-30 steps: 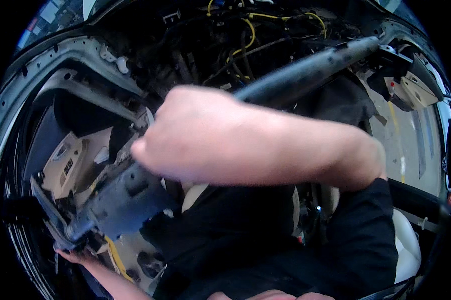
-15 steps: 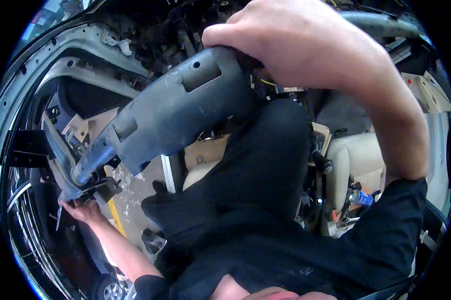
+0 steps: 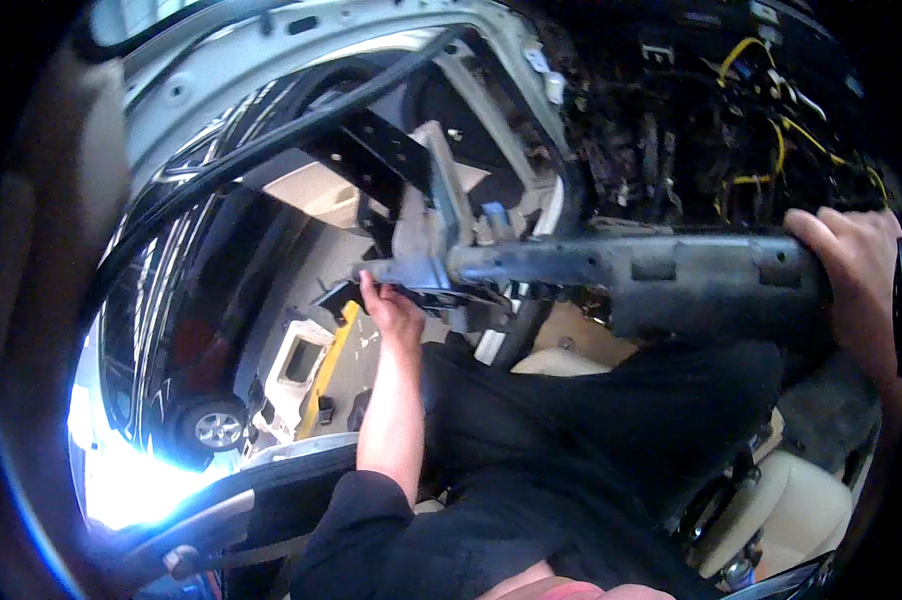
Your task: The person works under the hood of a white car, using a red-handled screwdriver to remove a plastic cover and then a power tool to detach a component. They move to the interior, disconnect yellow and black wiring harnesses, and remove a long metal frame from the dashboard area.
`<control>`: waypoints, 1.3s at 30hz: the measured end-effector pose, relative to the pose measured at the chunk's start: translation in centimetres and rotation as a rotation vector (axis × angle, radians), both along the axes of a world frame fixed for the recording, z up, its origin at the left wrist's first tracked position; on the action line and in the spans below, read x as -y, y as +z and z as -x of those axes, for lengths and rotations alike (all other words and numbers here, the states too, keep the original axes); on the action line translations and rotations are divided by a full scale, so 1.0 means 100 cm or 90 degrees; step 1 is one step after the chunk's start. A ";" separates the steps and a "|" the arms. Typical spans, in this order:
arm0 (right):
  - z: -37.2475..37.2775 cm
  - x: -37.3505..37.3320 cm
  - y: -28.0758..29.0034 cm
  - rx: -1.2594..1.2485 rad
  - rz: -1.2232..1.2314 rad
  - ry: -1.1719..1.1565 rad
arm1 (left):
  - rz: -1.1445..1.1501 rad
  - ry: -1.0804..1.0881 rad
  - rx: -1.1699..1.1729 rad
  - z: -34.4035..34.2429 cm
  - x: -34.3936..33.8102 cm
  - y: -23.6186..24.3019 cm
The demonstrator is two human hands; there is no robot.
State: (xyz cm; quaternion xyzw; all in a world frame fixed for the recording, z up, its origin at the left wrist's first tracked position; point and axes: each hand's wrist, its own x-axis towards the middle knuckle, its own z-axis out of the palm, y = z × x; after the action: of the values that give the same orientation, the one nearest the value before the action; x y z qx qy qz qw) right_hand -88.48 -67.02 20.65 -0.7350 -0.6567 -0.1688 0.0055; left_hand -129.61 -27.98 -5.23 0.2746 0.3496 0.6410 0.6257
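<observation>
A long dark metal dashboard crossbeam (image 3: pixel 531 263) lies across in front of me, above my lap. Toward its right end it widens into a broad plate with square cutouts. Brackets sit around its left end. My left hand (image 3: pixel 396 315) is closed around the lower edge of the left end bracket, thumb upward. At the far right my right hand (image 3: pixel 856 262) wraps over the end of the broad plate; some of its fingers are hidden behind it. Both hands hold the crossbeam off the seat.
The car's door frame (image 3: pixel 561 190) curves behind the beam's left part. Exposed wiring (image 3: pixel 776 150) fills the stripped dashboard area. A beige seat (image 3: pixel 796 505) is at right. Through the doorway are another dark car's wheel (image 3: pixel 216 428) and a beige trim panel (image 3: pixel 296 365).
My view has swung left, showing more of the doorway and outside. The crossbeam, tilted before, now looks nearly level. Both hands keep their hold on its ends.
</observation>
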 end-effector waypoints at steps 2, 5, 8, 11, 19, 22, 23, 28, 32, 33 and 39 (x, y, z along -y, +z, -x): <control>0.006 -0.005 -0.015 -0.004 -0.006 0.026 | -0.013 -0.021 0.020 0.038 0.014 -0.010; -0.031 0.004 -0.074 0.015 -0.056 0.044 | -0.043 -0.025 0.020 0.050 0.038 -0.017; -0.009 0.003 -0.060 0.022 -0.085 0.054 | -0.067 0.024 0.018 0.077 0.029 -0.047; -0.005 0.002 -0.055 0.033 -0.055 0.064 | -0.008 -0.016 0.042 0.057 0.075 -0.020; -0.012 0.026 -0.069 0.082 -0.084 0.034 | -0.042 -0.041 0.084 0.083 0.064 -0.053; -0.017 0.048 -0.080 0.042 -0.079 -0.015 | -0.035 0.010 0.108 0.071 0.060 -0.051; -0.019 0.061 -0.081 0.035 -0.079 -0.041 | -0.029 0.001 0.138 0.053 0.057 -0.044; -0.027 0.114 -0.066 0.049 -0.096 -0.111 | -0.080 -0.181 0.115 0.007 0.059 0.017; -0.013 0.098 -0.057 -0.007 -0.067 -0.012 | -0.051 -0.177 0.030 0.040 0.080 0.009; -0.022 0.106 -0.057 0.013 -0.073 -0.010 | -0.064 -0.182 0.020 0.040 0.070 0.002; -0.055 0.182 -0.053 0.087 -0.063 -0.076 | -0.114 -0.281 -0.025 -0.019 0.105 0.048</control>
State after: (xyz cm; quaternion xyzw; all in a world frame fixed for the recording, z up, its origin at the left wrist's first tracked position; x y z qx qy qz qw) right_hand -82.99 -85.26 15.30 -0.7585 -0.6013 -0.2509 -0.0131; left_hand -127.68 -38.50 -0.44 0.4110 0.2352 0.5115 0.7170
